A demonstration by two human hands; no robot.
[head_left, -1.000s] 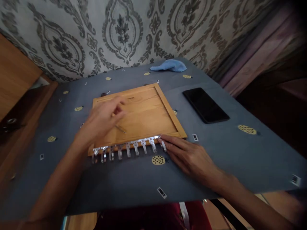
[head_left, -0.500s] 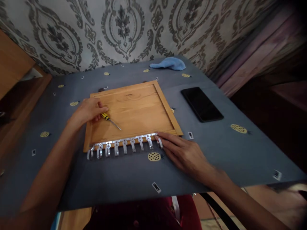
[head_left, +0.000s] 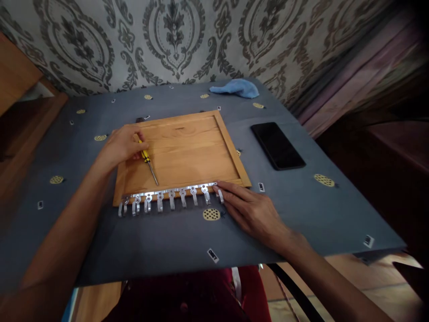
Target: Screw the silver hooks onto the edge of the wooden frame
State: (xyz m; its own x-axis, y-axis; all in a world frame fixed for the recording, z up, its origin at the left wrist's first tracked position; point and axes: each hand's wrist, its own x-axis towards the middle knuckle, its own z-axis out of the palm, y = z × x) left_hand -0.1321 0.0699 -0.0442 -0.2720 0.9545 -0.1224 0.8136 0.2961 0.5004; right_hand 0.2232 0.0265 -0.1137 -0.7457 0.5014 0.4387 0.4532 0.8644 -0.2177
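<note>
left hand (head_left: 122, 145) gripping screwdriver (head_left: 148, 161), shaft swung toward hook rail (head_left: 170, 197), right hand (head_left: 250, 210) still flat, open on rail end

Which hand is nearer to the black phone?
Right. The right hand rests on the hook rail, close to the phone; the left hand holds a screwdriver on the wooden board, farther left.

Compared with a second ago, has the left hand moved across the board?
Yes. The left hand has drawn back leftward from over the wooden board to its left rim, now gripping the screwdriver.
</note>
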